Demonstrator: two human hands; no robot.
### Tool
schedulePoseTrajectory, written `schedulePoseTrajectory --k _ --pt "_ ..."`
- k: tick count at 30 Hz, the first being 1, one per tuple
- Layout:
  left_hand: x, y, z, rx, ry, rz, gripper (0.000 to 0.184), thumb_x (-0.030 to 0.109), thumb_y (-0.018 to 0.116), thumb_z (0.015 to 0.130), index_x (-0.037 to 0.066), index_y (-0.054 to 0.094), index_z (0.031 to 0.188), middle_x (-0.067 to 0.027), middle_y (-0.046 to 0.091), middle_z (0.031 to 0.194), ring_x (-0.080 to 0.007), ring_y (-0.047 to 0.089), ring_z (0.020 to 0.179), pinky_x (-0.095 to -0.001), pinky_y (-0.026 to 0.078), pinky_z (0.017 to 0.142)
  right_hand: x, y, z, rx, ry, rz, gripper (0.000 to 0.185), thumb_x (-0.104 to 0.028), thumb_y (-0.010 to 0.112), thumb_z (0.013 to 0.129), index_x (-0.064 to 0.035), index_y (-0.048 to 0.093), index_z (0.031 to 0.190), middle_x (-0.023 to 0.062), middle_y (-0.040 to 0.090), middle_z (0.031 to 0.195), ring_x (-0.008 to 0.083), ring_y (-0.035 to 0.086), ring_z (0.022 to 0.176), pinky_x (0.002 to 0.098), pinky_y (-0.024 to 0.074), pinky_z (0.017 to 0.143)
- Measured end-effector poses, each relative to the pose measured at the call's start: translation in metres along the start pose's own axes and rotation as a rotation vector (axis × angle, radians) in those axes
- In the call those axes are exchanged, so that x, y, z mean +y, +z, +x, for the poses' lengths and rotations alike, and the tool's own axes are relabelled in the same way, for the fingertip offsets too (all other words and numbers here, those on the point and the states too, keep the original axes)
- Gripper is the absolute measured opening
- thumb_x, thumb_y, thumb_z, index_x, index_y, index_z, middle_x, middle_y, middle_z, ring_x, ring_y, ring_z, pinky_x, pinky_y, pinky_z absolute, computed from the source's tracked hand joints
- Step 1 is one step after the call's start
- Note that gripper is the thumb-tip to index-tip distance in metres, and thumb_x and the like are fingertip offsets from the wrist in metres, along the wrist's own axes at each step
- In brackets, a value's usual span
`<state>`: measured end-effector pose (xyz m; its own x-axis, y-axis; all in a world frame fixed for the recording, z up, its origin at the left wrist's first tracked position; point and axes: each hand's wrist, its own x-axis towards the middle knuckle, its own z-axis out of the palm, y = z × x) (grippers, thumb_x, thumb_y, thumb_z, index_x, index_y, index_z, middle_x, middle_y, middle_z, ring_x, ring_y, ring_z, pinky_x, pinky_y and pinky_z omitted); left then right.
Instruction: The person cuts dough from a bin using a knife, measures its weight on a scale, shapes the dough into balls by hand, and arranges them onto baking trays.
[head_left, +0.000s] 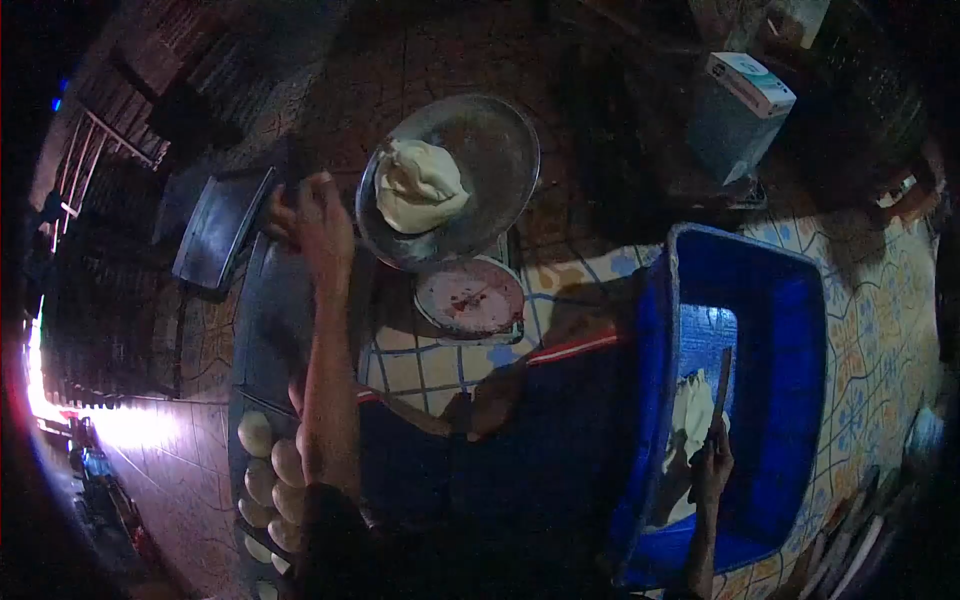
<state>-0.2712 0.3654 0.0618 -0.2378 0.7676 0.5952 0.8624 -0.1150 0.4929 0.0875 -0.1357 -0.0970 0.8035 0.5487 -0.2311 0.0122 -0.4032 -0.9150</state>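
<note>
My left hand (318, 225) is raised beside the metal bowl, over the far end of a dark tray (275, 320). Its fingers look apart, with no object visible in them, though the light is dim. The round metal bowl (500, 165) is tilted and holds a lump of pale dough (420, 190). Under it is a scale with a round, stained pinkish top (470, 295). My right hand (712, 462) is inside the blue tub (795, 400), closed around a thin flat blade-like tool (724, 385). More pale dough (692, 415) lies in the tub next to that tool.
Several round dough balls (256, 480) sit in rows on the dark tray at my left. Another metal tray (222, 230) lies beyond it. A bin-like container with a box (752, 85) on top stands at far right. Patterned tiles (870, 330) cover the floor.
</note>
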Motion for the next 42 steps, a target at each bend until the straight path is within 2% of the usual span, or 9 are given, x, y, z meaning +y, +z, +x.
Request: schedulePoseTrajectory --k 8,22,25,28,31,33,36,40,42 --pt "0.013 -0.067 -0.103 0.24 -0.038 -0.568 0.013 0.007 0.057 0.089 0.001 0.062 0.099 -0.011 0.062 0.094 -0.0188 0.057 0.088 -0.0297 0.044 0.085 0.01 -0.003 0.003 0.013 -0.106 0.048 0.043 -0.01 0.048 0.096 -0.0028 0.042 0.138 -0.0069 0.043 0.063 0.0015 0.037 0.05 0.0202 0.0285 0.044" --pt "0.1 -0.077 -0.244 -0.794 0.037 -0.91 0.013 -0.002 0.055 0.085 -0.001 0.059 0.097 -0.0076 0.063 0.087 -0.0137 0.06 0.079 -0.0259 0.048 0.07 -0.007 -0.016 0.004 0.013 -0.088 0.035 0.042 -0.014 0.05 0.095 -0.0056 0.046 0.136 -0.0016 0.05 0.072 0.0054 0.044 0.057 0.0226 0.0346 0.048" --pt "0.083 -0.077 -0.217 -0.533 0.085 -0.803 0.012 0.002 0.055 0.086 0.0 0.06 0.097 -0.008 0.063 0.089 -0.0126 0.059 0.079 -0.0249 0.046 0.072 0.023 -0.027 0.012 0.036 -0.298 -0.287 0.041 -0.014 0.054 0.092 -0.0058 0.051 0.132 0.0076 0.056 0.089 0.016 0.052 0.072 0.03 0.0434 0.06" --pt "0.026 -0.054 -0.165 -0.247 -0.357 -0.95 0.023 0.011 0.057 0.087 0.002 0.057 0.108 -0.0081 0.062 0.097 -0.0162 0.058 0.089 -0.0281 0.046 0.078 -0.02 -0.012 0.009 0.189 -0.638 -0.873 0.037 -0.01 0.06 0.086 -0.0027 0.059 0.122 0.02 0.053 0.117 0.0325 0.053 0.104 0.0434 0.046 0.084" --pt "0.011 -0.034 -0.116 -0.085 -0.604 -0.992 0.043 0.019 0.06 0.085 0.003 0.049 0.123 -0.0125 0.056 0.115 -0.0225 0.053 0.105 -0.0362 0.045 0.085 -0.137 0.047 0.013 -0.046 -0.631 -0.251 0.029 0.0 0.06 0.082 -0.0002 0.062 0.111 0.0169 0.061 0.107 0.0303 0.062 0.096 0.0399 0.0505 0.082" --pt "0.012 -0.021 -0.09 -0.072 -0.757 -1.161 0.05 0.016 0.061 0.084 0.003 0.045 0.129 -0.0132 0.053 0.119 -0.0229 0.05 0.108 -0.0369 0.042 0.09 -0.228 0.11 0.012 -0.222 -1.04 -0.305 0.032 0.006 0.064 0.079 0.0007 0.062 0.11 0.0129 0.067 0.097 0.0211 0.067 0.083 0.03 0.0524 0.075" --pt "0.007 0.012 -0.068 -0.389 -0.862 -1.203 0.055 0.007 0.063 0.081 0.0 0.044 0.132 -0.0131 0.055 0.116 -0.0239 0.051 0.108 -0.0362 0.037 0.097 -0.326 0.229 0.008 -0.613 -1.203 -0.175 0.035 0.001 0.063 0.078 -0.0008 0.06 0.114 0.0173 0.065 0.102 0.0306 0.067 0.09 0.0363 0.0534 0.079" --pt "0.013 0.033 -0.059 -0.115 -0.737 -1.113 0.058 0.006 0.062 0.076 -0.001 0.045 0.131 -0.0191 0.05 0.129 -0.0324 0.049 0.117 -0.0396 0.034 0.102 -0.375 0.376 0.03 -0.839 -1.338 -0.915 0.042 -0.01 0.061 0.082 -0.0051 0.055 0.123 0.0214 0.06 0.113 0.0331 0.061 0.104 0.0445 0.0496 0.088" --pt "0.007 0.034 -0.056 -0.026 -0.704 -1.078 0.059 0.005 0.062 0.075 -0.001 0.046 0.131 -0.0211 0.049 0.133 -0.0352 0.048 0.12 -0.0407 0.033 0.104 -0.319 0.455 0.069 -0.498 -1.671 -1.057 0.057 -0.013 0.067 0.077 -0.0124 0.049 0.131 0.0223 0.056 0.122 0.0425 0.057 0.108 0.047 0.0394 0.101"
